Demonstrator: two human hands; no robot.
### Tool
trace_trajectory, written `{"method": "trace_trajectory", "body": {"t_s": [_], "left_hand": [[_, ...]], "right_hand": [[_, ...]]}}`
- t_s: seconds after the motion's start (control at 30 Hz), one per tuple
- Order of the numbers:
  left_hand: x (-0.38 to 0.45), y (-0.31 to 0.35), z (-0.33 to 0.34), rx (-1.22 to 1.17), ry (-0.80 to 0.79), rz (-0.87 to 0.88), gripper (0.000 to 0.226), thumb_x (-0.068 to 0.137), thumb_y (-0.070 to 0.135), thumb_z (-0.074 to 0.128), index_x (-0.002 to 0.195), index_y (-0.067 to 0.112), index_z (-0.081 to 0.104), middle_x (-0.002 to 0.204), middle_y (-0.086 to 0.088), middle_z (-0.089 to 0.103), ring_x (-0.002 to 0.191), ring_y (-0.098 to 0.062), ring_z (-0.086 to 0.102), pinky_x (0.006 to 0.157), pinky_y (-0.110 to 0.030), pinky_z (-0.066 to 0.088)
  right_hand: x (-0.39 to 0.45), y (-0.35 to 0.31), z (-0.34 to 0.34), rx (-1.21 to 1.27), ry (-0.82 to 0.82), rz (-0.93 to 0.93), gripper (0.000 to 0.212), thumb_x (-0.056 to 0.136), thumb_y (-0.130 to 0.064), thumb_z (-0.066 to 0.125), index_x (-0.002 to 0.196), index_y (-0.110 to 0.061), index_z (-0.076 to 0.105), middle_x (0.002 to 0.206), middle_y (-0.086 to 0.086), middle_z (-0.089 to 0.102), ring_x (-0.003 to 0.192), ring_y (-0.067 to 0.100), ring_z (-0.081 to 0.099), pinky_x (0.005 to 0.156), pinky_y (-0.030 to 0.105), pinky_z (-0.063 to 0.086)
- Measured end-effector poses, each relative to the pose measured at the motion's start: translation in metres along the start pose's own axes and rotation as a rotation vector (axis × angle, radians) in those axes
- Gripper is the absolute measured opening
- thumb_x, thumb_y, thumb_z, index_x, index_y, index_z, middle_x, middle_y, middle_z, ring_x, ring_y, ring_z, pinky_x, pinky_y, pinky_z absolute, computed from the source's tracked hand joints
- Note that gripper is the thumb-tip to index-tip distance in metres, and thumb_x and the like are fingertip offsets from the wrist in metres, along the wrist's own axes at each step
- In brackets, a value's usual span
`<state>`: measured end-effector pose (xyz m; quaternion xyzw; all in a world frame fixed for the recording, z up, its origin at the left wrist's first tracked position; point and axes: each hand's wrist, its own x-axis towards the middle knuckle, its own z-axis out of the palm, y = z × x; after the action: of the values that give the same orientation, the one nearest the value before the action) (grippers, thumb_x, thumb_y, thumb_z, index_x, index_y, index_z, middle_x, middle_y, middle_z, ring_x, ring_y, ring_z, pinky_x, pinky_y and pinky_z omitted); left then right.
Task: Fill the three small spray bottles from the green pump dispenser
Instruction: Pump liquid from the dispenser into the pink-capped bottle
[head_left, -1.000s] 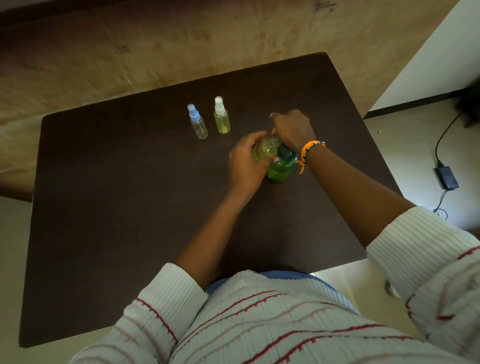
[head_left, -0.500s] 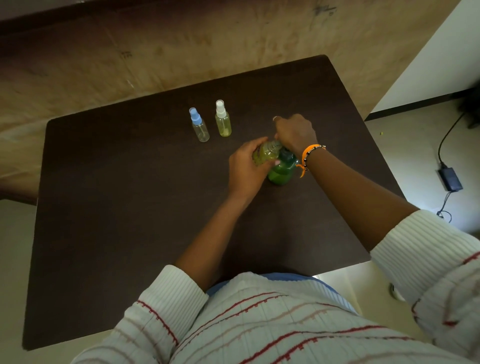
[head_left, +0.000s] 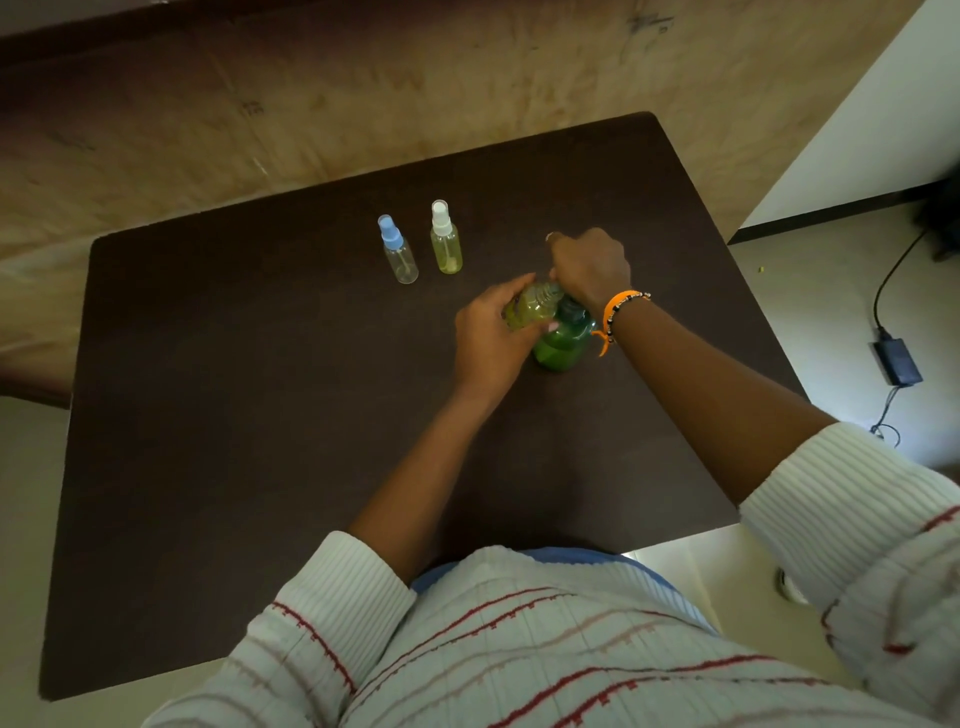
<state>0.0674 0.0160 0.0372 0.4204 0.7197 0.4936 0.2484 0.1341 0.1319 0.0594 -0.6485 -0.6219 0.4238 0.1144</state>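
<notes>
Dark brown table (head_left: 260, 415) against tan wall (head_left: 311, 104), pale floor (head_left: 810, 291) beside.

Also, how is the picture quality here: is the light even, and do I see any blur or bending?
Head view: the light is dim and uneven, brightest on the floor at the right near the charger; the dark table shows little detail; wide-angle bending curves its edges; the right hand and left hand look slightly soft; no strong glare.

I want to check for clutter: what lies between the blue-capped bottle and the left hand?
Nothing: in the head view, only bare table lies between the blue-capped bottle and the left hand.
</notes>
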Motion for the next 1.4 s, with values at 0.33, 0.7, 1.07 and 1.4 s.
{"method": "trace_trajectory", "body": {"t_s": [0.33, 0.7, 1.07, 1.4], "left_hand": [[0.002, -0.003, -0.001, 0.023, 0.012, 0.028, 0.057, 0.064, 0.011, 0.083, 0.118, 0.006, 0.063, 0.111, -0.007, 0.067, 0.098, -0.009, 0.061, 0.085, -0.012, 0.045], [0.002, -0.005, 0.001, 0.004, 0.020, 0.011, 0.053, 0.062, 0.011, 0.082, 0.113, 0.007, 0.066, 0.105, -0.006, 0.070, 0.095, -0.012, 0.064, 0.084, -0.017, 0.048], [0.001, -0.005, 0.001, -0.078, -0.029, -0.027, 0.054, 0.066, 0.009, 0.081, 0.117, 0.006, 0.063, 0.105, -0.002, 0.069, 0.095, -0.013, 0.065, 0.085, -0.018, 0.050], [0.001, -0.008, 0.001, -0.098, -0.050, -0.021, 0.051, 0.065, 0.006, 0.079, 0.114, 0.010, 0.065, 0.102, 0.001, 0.068, 0.093, -0.009, 0.064, 0.084, -0.020, 0.050]], "right_hand": [[-0.007, -0.005, -0.003, -0.037, -0.014, -0.018, 0.056, 0.090, -0.051, 0.046, 0.117, -0.005, 0.065, 0.121, 0.013, 0.065, 0.109, 0.034, 0.060, 0.089, 0.037, 0.045], [-0.009, -0.005, 0.001, -0.209, 0.116, -0.074, 0.043, 0.093, -0.043, 0.044, 0.105, -0.008, 0.064, 0.116, 0.013, 0.065, 0.108, 0.036, 0.060, 0.083, 0.036, 0.043], [-0.007, -0.003, -0.004, -0.060, 0.015, -0.029, 0.055, 0.090, -0.051, 0.043, 0.117, -0.008, 0.066, 0.123, 0.013, 0.064, 0.113, 0.035, 0.058, 0.093, 0.039, 0.044], [-0.007, -0.004, -0.003, -0.161, -0.036, -0.052, 0.054, 0.091, -0.050, 0.044, 0.119, -0.009, 0.064, 0.125, 0.014, 0.062, 0.113, 0.036, 0.058, 0.086, 0.037, 0.042]]}}
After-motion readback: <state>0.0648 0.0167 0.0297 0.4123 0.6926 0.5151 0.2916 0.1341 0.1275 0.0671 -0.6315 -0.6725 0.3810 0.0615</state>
